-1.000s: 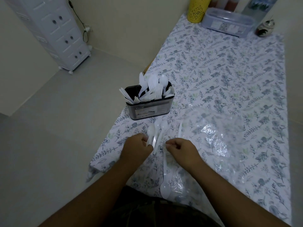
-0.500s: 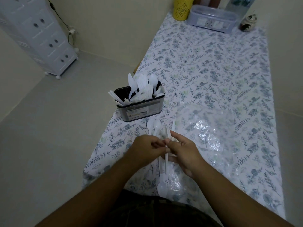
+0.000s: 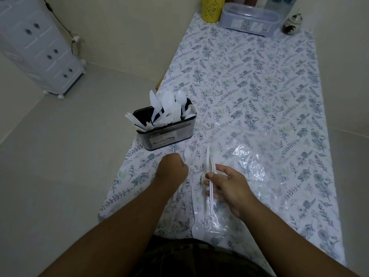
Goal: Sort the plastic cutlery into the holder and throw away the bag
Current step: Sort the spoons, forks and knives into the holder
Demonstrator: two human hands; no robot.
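**Last spoons on the cloth, holder nearly full**

The right hand (image 3: 227,184) has a small bundle of white utensils (image 3: 209,176) pinched between thumb and fingers, handles running down past the palm, tips pointing up toward the holder (image 3: 165,134). The left hand (image 3: 172,170) is curled knuckles-up on the cloth by a loose spoon (image 3: 187,154); the bowl pokes out just past the knuckles, but whether the fingers actually have its handle, I cannot tell. One more spoon (image 3: 196,226) lies alone near the table's front edge, bowl toward the person.

The holder stands just beyond the left hand, a dark divided box already bristling with knives, forks and spoons. The clear bag (image 3: 249,156) sprawls crumpled to the right, partly under the right wrist, not yet thrown away.

To do this well: square the bundle so all handles point one way, check it is one kind of utensil, then lower it handles-first into the matching compartment. That box is crowded and leaning, so go in vertically and gently, or it could tip. Sweep up the front spoon before reaching for the bag.

Floral tablecloth (image 3: 259,76) underneath; a yellow cup (image 3: 212,8) and lidded container (image 3: 249,19) sit far back.
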